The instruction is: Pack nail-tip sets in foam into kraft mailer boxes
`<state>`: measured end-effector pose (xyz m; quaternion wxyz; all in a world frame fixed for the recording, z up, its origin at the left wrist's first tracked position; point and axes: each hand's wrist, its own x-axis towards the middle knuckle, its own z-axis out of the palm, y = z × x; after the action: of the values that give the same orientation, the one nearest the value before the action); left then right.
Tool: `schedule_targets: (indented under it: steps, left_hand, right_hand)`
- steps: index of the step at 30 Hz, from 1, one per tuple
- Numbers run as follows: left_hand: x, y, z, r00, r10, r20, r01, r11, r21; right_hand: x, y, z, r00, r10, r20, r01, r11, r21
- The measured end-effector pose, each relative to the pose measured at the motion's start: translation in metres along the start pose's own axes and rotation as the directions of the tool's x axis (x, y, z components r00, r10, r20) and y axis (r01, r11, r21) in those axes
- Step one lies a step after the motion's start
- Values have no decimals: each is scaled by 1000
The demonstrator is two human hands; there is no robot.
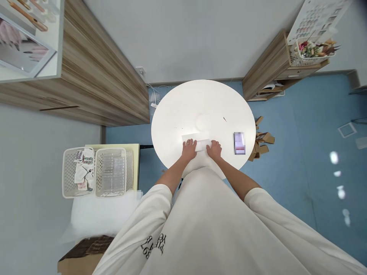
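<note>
On the round white table point(177, 103), a white folded sheet point(203, 145) lies close to the near edge, just in front of my body. My left hand point(189, 148) is closed over its left part, fingers pointing away from me and the thumb toward the middle. At the right end, my right hand point(214, 149) grips the sheet with bent fingers and the thumb near its edge. Another pale, flat layer stretches beyond my left fingers; whether it belongs to the same sheet I cannot tell. Anything wrapped inside is hidden.
A phone-like device point(239, 143) with a blurred screen lies right on the table. At left, white baskets point(97, 172) hold packets and clear cases, near bubble-wrap-like material point(100, 214). Cardboard pieces point(262, 143) lie on the floor at right. Wooden cabinets point(114, 68) flank the table.
</note>
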<state>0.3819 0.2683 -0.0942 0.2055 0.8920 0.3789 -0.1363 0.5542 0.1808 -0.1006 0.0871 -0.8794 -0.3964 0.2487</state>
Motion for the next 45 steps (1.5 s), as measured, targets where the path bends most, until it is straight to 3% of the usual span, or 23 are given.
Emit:
schedule_targets:
  steps: [6,13,18,21,26,29,34,36,39,41,43,45]
  left_hand:
    - [-15,9,2,1000,3,1,-3,1000,0]
    - [-38,22,1,991,128,-28,-128,992,5]
    - [-44,22,1,986,160,41,-161,987,7]
    - [-43,20,-3,987,147,61,-145,989,-26]
    - [-43,17,-13,991,118,65,-109,987,-120]
    - [-42,15,-15,992,117,55,-106,978,-179]
    - [-43,6,-12,995,99,3,-92,939,-332]
    - [-45,0,-7,997,36,-66,-60,911,-409]
    - [-50,-9,2,972,-191,-140,103,874,-475]
    - [-51,-14,8,914,-388,-115,274,803,-529]
    - [-50,-17,12,835,-550,-17,431,674,-600]
    - [-46,-19,13,764,-636,109,537,532,-655]
  right_hand:
    - [-12,2,6,993,103,61,-101,994,-28]
    - [-8,-3,22,990,113,-89,-102,988,114]
    - [1,-2,21,982,183,46,-187,974,124]
    - [2,-2,12,975,190,119,-212,953,216]
    - [-7,-13,3,986,18,165,-66,954,293]
    - [-13,-23,5,976,-102,193,43,956,291]
    - [-19,-35,8,948,-196,253,123,953,276]
    - [-20,-38,7,936,-226,270,155,953,259]
    - [-23,-41,4,923,-253,291,205,961,185]
    - [-25,-42,2,912,-259,319,229,965,129]
    - [-28,-44,1,900,-262,349,247,965,87]
    - [-30,-45,1,887,-270,375,268,962,57]
